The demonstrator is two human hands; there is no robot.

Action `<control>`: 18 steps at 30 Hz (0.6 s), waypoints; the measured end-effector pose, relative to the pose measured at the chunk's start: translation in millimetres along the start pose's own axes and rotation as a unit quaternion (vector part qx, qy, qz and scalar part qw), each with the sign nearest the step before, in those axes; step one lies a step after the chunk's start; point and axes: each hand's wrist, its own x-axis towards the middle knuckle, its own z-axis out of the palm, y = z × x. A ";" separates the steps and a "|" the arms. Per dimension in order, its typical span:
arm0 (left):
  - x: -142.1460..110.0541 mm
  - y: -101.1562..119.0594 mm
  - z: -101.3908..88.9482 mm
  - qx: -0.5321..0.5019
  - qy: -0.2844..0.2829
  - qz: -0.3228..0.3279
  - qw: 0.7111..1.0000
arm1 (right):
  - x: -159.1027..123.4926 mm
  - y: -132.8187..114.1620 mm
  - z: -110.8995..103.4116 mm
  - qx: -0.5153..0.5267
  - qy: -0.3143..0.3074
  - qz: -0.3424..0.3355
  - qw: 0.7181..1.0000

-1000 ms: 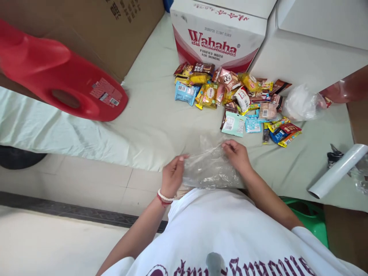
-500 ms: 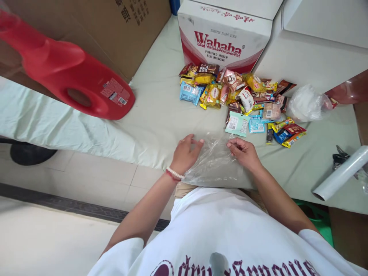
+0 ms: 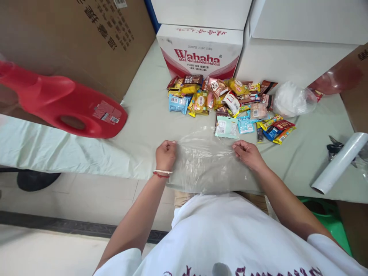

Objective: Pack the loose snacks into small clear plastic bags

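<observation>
A clear plastic bag (image 3: 205, 163) lies stretched flat on the pale green cloth at the near table edge. My left hand (image 3: 166, 154) is closed on the bag's left corner, a bead bracelet and red string at its wrist. My right hand (image 3: 247, 155) pinches the bag's right corner. Just beyond the bag sits a pile of small snack packets (image 3: 227, 105), with a mint-green packet (image 3: 225, 127) nearest the bag.
A red plastic jug (image 3: 63, 105) lies on its side at left. Cardboard boxes, a Wahaha box (image 3: 201, 51) and white boxes stand behind the snacks. A crumpled bag (image 3: 290, 100), a film roll (image 3: 339, 163) and scissors (image 3: 333, 146) lie at right.
Both hands have moved apart to the bag's corners, pulling the crumpled bag out flat and wide. The view has shifted slightly.
</observation>
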 end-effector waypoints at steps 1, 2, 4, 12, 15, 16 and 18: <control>3.8 1.5 -6.3 0.033 0.052 0.022 0.998 | 1.1 0.5 1.4 -0.010 0.001 -0.005 1.000; 5.3 5.4 -11.4 0.065 0.109 0.059 0.990 | 2.2 -0.1 2.9 -0.020 0.005 -0.010 1.000; -1.0 19.5 -15.5 0.116 0.207 0.161 0.958 | 3.6 -4.2 5.7 -0.040 0.015 -0.019 0.999; -63.6 35.6 41.2 0.286 -0.106 0.471 0.828 | 0.5 -21.7 10.3 -0.095 0.092 -0.049 0.990; -53.1 8.8 50.5 0.330 -0.159 0.419 0.831 | -7.3 -10.2 6.3 -0.113 0.140 -0.048 0.982; -47.7 2.0 50.1 0.335 -0.171 0.406 0.833 | -10.7 -4.7 2.8 -0.124 0.152 -0.045 0.980; -38.3 -5.6 46.7 0.337 -0.196 0.401 0.829 | -17.5 6.0 -8.4 -0.147 0.168 -0.029 0.974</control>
